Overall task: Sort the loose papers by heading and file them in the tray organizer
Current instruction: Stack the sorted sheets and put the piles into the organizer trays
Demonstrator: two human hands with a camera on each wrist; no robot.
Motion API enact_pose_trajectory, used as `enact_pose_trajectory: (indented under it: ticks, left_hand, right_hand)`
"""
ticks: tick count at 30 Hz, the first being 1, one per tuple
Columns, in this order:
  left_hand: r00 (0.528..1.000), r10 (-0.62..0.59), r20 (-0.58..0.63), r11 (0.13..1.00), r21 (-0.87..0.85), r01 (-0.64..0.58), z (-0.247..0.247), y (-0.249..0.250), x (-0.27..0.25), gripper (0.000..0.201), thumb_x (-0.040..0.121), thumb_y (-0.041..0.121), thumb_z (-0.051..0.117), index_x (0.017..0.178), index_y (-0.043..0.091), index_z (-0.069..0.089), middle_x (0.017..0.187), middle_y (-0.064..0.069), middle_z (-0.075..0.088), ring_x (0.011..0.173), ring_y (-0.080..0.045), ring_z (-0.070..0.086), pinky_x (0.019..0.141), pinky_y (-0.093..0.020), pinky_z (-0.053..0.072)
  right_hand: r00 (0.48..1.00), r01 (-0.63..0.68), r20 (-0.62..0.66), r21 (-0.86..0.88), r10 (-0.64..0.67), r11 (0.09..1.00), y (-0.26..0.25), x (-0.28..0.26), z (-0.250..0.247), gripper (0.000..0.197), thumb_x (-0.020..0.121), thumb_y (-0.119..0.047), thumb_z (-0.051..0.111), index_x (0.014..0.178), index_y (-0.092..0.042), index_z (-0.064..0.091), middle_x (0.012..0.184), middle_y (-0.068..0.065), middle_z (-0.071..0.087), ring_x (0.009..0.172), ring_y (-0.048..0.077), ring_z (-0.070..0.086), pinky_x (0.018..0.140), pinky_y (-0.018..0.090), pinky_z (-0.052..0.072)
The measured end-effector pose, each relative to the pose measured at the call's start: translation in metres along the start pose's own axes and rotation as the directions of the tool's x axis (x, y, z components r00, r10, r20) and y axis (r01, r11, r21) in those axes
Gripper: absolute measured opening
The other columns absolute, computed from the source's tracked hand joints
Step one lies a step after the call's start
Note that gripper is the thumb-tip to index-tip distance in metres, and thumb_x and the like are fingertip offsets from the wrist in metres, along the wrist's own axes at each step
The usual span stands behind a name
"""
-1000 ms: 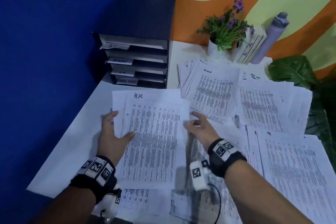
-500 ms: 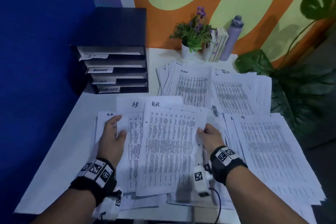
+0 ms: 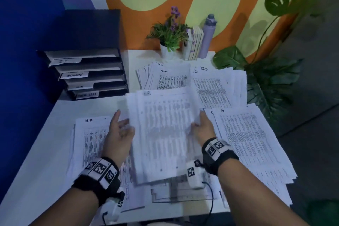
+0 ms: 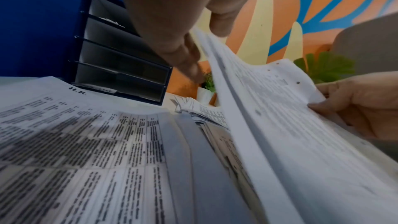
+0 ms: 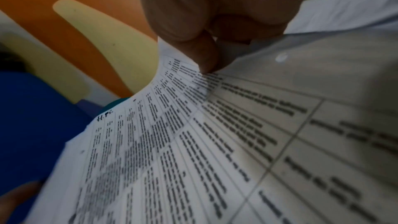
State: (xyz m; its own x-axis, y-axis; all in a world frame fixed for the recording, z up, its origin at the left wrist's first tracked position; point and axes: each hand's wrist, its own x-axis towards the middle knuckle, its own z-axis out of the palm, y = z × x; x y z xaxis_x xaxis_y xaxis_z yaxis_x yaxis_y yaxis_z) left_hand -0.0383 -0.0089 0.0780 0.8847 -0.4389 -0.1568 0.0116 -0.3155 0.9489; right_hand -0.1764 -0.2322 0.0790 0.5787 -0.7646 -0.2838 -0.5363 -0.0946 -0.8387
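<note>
Left hand (image 3: 120, 134), fingers spread, now steadies the left edge of the H.R. stack (image 3: 165, 134), which has risen off the table (image 3: 36, 152) since 0.5 s ago; right hand (image 3: 202, 127) pinches its right edge. Gathering appears finished; the tray organizer (image 3: 88, 73) waits far-left, apart.

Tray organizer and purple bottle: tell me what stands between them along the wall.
In the head view, a potted plant and upright books stand between the tray organizer and the purple bottle; bare table too.
</note>
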Motion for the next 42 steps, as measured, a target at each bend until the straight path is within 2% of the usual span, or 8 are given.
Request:
enact_pose_trajectory:
  ticks: [3,10,14,17,22,29,37,42]
  left_hand:
    - [0.999,-0.017,0.044,0.987,0.160,0.010,0.007,-0.015,0.007,0.061,0.097,0.020,0.058,0.149,0.037,0.031,0.152,0.006,0.034,0.136,-0.017,0.040,0.110,-0.045,0.038]
    - [0.997,-0.077,0.018,0.872,0.485,0.058,0.014,-0.048,0.018,0.062,0.095,0.024,0.059,0.151,0.027,0.031,0.161,-0.002,0.019,0.147,-0.023,0.022,0.118,-0.046,0.026]
    - [0.986,-0.166,0.000,0.719,0.684,0.121,0.007,-0.071,0.023,0.067,0.093,0.041,0.057,0.152,0.035,0.025,0.164,0.002,0.007,0.151,-0.024,0.007,0.118,-0.054,0.019]
    - [0.969,-0.239,-0.060,0.617,0.761,0.199,0.001,-0.080,0.019,0.073,0.093,0.051,0.054,0.154,0.036,0.018,0.165,-0.002,-0.002,0.151,-0.030,-0.001,0.117,-0.058,0.013]
    - [0.925,-0.344,-0.160,0.531,0.779,0.333,-0.024,-0.096,0.004,0.087,0.087,0.063,0.055,0.155,0.037,0.008,0.163,-0.007,-0.015,0.150,-0.032,-0.010,0.116,-0.061,0.008]
    - [0.916,-0.381,-0.124,0.528,0.784,0.325,-0.067,-0.111,-0.009,0.093,0.086,0.058,0.061,0.156,0.033,0.006,0.163,-0.011,-0.015,0.150,-0.031,-0.008,0.120,-0.052,0.010]
    - [0.943,-0.278,0.184,0.637,0.770,0.038,-0.082,-0.122,-0.027,0.082,0.093,0.048,0.056,0.156,0.035,0.005,0.164,0.000,-0.008,0.151,-0.021,-0.006,0.121,-0.042,0.000]
    - [0.975,-0.084,0.206,0.831,0.554,-0.045,-0.092,-0.120,-0.028,0.067,0.094,0.025,0.063,0.152,0.024,0.030,0.159,0.005,0.025,0.146,-0.011,0.023,0.120,-0.029,0.018]
  right_hand:
    - [0.985,-0.055,-0.171,-0.128,0.032,0.990,0.017,0.020,-0.051,0.056,0.098,-0.004,0.040,0.148,-0.024,0.027,0.134,0.012,0.055,0.106,0.028,0.060,0.089,0.039,0.052]
    - [0.925,-0.256,-0.366,-0.389,0.107,0.885,0.060,0.032,-0.159,0.045,0.090,-0.005,0.044,0.134,-0.014,0.042,0.096,0.014,0.053,0.084,0.032,0.051,0.074,0.037,0.042]
    - [0.904,-0.335,-0.421,-0.580,0.079,0.743,0.077,0.042,-0.173,0.072,0.084,-0.005,0.055,0.148,-0.019,0.025,0.140,0.016,0.044,0.124,0.036,0.045,0.098,0.050,0.041]
    - [0.927,-0.256,-0.375,-0.684,-0.028,0.683,0.076,0.050,-0.151,0.081,0.080,-0.005,0.064,0.149,-0.019,0.025,0.148,0.013,0.032,0.132,0.036,0.034,0.104,0.052,0.033]
    - [0.983,0.154,-0.004,-0.536,-0.185,0.830,0.049,0.041,-0.059,0.039,0.093,-0.002,0.049,0.129,-0.012,0.059,0.131,0.012,0.051,0.120,0.031,0.053,0.103,0.040,0.042]
    - [0.877,0.281,0.465,-0.298,-0.118,0.912,0.002,-0.013,0.071,0.039,0.097,-0.032,0.053,0.131,-0.014,0.057,0.133,0.004,0.058,0.114,0.018,0.057,0.094,0.022,0.043]
    - [0.870,0.185,0.489,-0.428,0.055,0.885,-0.005,-0.035,0.142,0.044,0.094,-0.046,0.053,0.117,-0.008,0.052,0.107,0.006,0.062,0.095,0.022,0.060,0.081,0.033,0.051]
    - [0.952,0.033,0.294,-0.368,0.083,0.929,0.000,-0.028,0.148,0.014,0.093,-0.019,0.057,0.103,-0.010,0.053,0.084,0.001,0.056,0.069,0.013,0.055,0.052,0.022,0.046]
